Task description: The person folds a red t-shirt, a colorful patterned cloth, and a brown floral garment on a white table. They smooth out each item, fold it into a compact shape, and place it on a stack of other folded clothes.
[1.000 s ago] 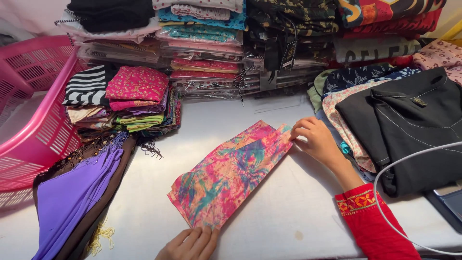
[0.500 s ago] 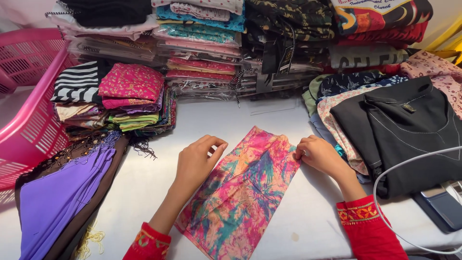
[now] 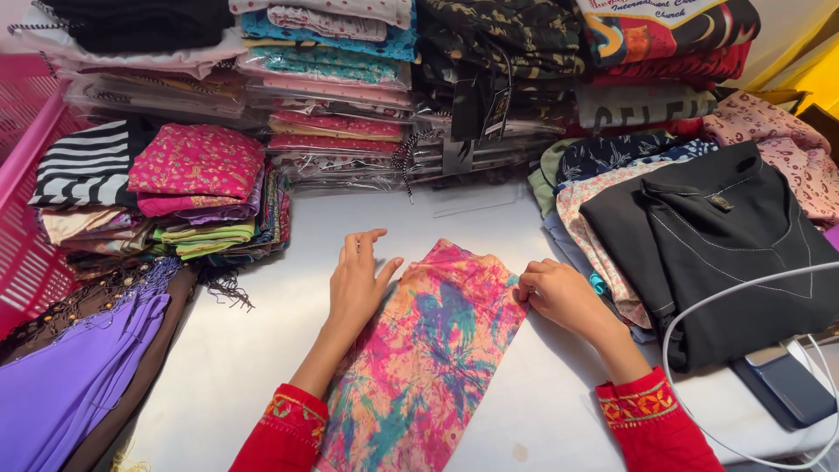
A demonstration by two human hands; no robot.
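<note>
At centre frame our left hand point(image 3: 357, 284) has come up to lie flat and open on the left edge of the folded tie-dye cloth point(image 3: 428, 358) on the white surface point(image 3: 236, 350), while our right hand point(image 3: 559, 297) pinches its upper right corner

The multicoloured cloth point(image 3: 424, 354) runs off the bottom edge, as do both red sleeves. The pink basket point(image 3: 26, 210) is cut by the left edge. The right hand point(image 3: 559, 297) hides its own fingertips.
</note>
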